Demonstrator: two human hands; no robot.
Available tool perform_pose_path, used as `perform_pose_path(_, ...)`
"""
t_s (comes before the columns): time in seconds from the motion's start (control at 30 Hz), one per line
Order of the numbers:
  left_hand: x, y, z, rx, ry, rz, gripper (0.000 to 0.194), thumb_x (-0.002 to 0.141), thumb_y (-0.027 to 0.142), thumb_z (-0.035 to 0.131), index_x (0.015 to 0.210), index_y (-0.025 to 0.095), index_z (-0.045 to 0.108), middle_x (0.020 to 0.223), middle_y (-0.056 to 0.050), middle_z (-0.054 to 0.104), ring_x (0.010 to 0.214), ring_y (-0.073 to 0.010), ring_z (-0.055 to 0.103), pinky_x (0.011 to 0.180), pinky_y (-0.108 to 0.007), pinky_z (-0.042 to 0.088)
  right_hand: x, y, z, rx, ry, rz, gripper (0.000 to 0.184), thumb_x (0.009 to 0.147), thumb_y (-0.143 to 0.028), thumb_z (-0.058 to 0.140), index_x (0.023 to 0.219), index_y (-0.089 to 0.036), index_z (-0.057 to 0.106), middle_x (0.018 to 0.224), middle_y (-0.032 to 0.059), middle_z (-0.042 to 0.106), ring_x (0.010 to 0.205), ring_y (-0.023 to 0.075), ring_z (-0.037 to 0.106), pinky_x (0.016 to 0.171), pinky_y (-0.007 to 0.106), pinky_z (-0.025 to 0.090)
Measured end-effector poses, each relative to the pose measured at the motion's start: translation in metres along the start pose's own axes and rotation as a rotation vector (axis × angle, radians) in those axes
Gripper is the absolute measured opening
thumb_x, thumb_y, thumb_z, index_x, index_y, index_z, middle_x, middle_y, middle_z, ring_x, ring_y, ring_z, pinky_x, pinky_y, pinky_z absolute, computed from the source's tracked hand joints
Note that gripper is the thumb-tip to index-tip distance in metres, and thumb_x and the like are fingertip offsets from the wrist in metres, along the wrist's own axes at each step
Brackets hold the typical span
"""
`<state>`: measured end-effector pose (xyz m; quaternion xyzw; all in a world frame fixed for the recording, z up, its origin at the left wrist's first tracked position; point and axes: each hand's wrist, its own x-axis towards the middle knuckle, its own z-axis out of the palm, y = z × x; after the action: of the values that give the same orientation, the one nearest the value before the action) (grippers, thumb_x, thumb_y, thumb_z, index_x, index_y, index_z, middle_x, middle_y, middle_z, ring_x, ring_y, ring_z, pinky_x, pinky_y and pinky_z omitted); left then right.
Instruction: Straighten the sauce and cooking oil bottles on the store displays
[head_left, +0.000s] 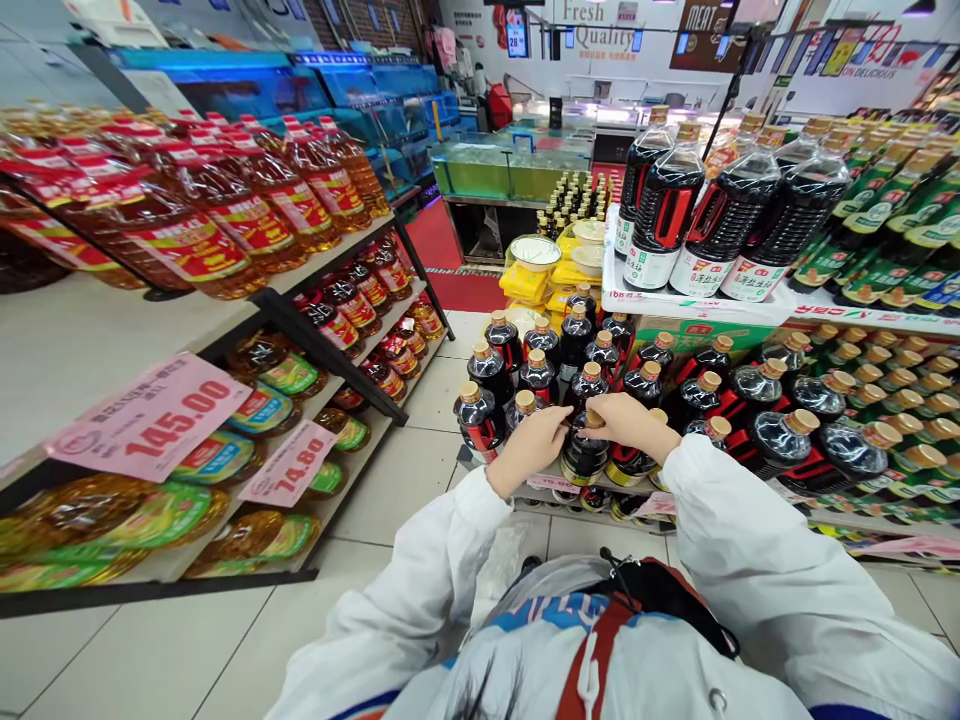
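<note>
Directly ahead, a dark soy sauce bottle [585, 462] with a tan cap stands in the front row of a low shelf. My right hand [628, 422] has its fingers closed around the top of this bottle at the cap. From the other side, my left hand [534, 445] reaches in with bent fingers held together against the bottle's upper part; its fingertips are partly hidden. Similar soy sauce bottles crowd around, one with a red handle [480, 420] on the left and another capped bottle [641, 385] behind my right hand.
Large soy sauce bottles [679, 215] stand on a white upper ledge [697, 306] at right. Racks of cooking oil bottles [195, 220] with pink price cards [150, 415] line the left side. Yellow packs [525, 285] and fish tanks [517, 170] lie beyond. Tiled floor [360, 480] runs between the shelves.
</note>
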<state>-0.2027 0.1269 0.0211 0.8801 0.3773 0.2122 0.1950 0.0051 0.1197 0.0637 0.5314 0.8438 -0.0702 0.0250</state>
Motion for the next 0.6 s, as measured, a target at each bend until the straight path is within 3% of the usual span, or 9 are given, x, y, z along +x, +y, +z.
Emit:
perform_pose_path(0.2, -0.008, 0.008, 0.02, 0.08, -0.116, -0.128, 0.06, 0.093, 0.016, 0.065, 0.15, 0.015, 0.045, 0.151, -0.015, 0.056, 0.129, -0.0278, 0.064, 0.106, -0.041, 0.054, 0.008, 0.012, -0.012, 0.031, -0.064, -0.234, 0.033, 0.087, -0.038, 0.078, 0.107, -0.013, 0.068, 0.103, 0.0106, 0.068, 0.092, 0.0234, 0.064, 0.078, 0.03, 0.042)
perform_pose_path(0.37, -0.002, 0.018, 0.024, 0.134, -0.146, -0.188, 0.082, 0.088, 0.044, 0.077, 0.153, 0.015, 0.037, 0.146, -0.017, 0.059, 0.129, -0.0312, 0.063, 0.097, -0.038, 0.056, 0.009, 0.019, -0.011, 0.092, -0.063, -0.294, 0.033, 0.087, -0.034, 0.079, 0.109, -0.013, 0.067, 0.104, 0.0094, 0.067, 0.091, 0.0222, 0.063, 0.081, 0.03, 0.044)
perform_pose_path(0.6, 0.006, 0.026, 0.023, 0.229, -0.2, -0.249, 0.079, 0.088, 0.052, 0.075, 0.15, 0.014, 0.043, 0.131, -0.016, 0.068, 0.118, -0.031, 0.069, 0.087, -0.035, 0.055, 0.007, 0.019, -0.005, 0.147, -0.034, -0.268, 0.03, 0.084, -0.027, 0.081, 0.108, -0.013, 0.068, 0.103, 0.0096, 0.067, 0.096, 0.0231, 0.064, 0.084, 0.032, 0.047)
